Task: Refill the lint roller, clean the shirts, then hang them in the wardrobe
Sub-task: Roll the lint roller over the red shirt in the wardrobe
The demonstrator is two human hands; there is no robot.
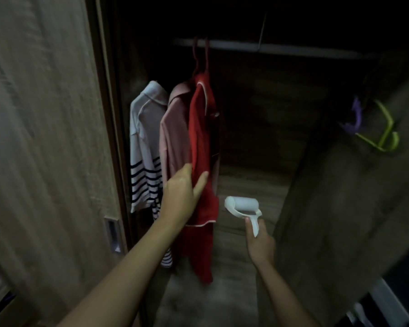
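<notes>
Three garments hang from the wardrobe rail (281, 47): striped shirt (144, 138), pink shirt (175, 138), red shirt (202, 138). The left hand (182, 194) pinches the red shirt's edge. The right hand (261, 244) grips the lint roller (243, 205) below the rail. Hanging appears complete; final rolling possibly outstanding.

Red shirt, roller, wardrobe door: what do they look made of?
The red shirt: soft, thin cloth, pale piping; it drapes in folds. The roller: smooth white plastic frame, matte paper-like roll. The door: matte wood grain, solid or laminate unclear.
</notes>
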